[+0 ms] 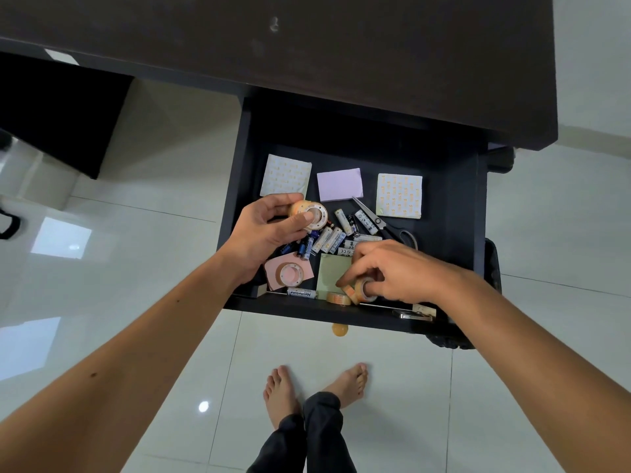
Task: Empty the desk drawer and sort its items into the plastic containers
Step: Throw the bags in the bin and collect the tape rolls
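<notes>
The dark desk drawer (454, 213) is pulled out below the desk top. My left hand (264, 230) holds a clear tape roll (312, 215) above the drawer's left side. Near the drawer's front edge my right hand (392, 271) pinches another tape roll (363, 290), with one more tape roll (338, 298) lying beside it. A further tape roll (288, 273) sits on a pink note pad (273, 268). Several batteries (333, 238) lie in the middle beside scissors (386, 225). Sticky note pads lie at the back: patterned (285, 175), purple (339, 184), patterned (399, 196). A green pad (333, 271) lies under my right hand.
The dark desk top (307, 46) overhangs the drawer's back. A small metal object (413, 315) lies at the drawer's front right corner. A tape roll (339, 329) lies on the glossy white tile floor below the drawer front. My bare feet (283, 394) stand under it. No plastic containers are in view.
</notes>
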The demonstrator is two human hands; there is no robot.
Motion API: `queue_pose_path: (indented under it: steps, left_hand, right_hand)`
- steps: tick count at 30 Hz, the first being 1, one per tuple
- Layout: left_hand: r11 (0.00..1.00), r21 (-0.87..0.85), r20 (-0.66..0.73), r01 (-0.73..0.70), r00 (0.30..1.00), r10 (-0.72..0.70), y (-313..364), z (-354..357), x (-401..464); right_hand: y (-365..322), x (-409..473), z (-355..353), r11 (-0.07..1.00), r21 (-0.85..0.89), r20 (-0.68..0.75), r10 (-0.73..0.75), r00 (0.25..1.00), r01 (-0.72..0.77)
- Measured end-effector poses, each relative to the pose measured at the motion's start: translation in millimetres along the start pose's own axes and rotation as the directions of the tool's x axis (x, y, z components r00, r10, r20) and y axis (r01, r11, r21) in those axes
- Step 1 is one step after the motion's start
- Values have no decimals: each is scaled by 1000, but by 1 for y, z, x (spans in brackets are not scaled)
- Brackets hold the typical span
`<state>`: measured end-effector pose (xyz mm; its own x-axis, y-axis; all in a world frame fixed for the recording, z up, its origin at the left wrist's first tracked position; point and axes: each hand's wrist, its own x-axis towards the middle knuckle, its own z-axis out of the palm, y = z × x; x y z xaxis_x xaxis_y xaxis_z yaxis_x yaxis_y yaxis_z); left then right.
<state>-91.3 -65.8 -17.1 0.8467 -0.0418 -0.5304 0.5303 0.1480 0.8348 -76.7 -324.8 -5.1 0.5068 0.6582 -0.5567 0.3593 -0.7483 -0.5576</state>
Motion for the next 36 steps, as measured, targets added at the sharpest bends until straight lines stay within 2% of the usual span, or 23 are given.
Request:
queue_pose_path:
  steps: [3,7,10,15,17,20,23,31,36]
  left_hand:
    - [1000,8,0,0,1000,0,0,0,-1]
    - [1000,12,1,-2,1000,2,1,-1,-1]
    - [1000,16,1,1,1000,-1,1,-1,-1]
    - [1000,16,3,4,1000,-4,0,-1,-1]
    - [1000,15,1,4,1000,-4,0,-1,-1]
    - [1000,22,1,1,1000,-1,0,-1,-1]
    - [1000,30,0,-5,1000,5,1,0,-2]
    - [1000,27,3,2,1000,-2,3,1,-3]
    - [1000,24,-1,-2,1000,2,5,1,-5]
  right_hand:
    - [-2,1,-1,1000,-8,14,-9,1000,9]
    - [-4,-3,-8,990,137,21,40,999,-43]
    - [-3,-4,-11,983,163,53,77,996,-85]
    - [-8,1,-8,958,280,28,50,998,-56]
    - [-13,6,-5,964,265,37,23,999,-32]
    - [-19,14,-2,992,128,95,-8,995,-4]
    - [-20,16,-2,996,85,137,23,990,-35]
    - [-19,10,-10,970,222,194,53,980,-96]
    - [-16,9,-12,952,288,130,65,989,-101]
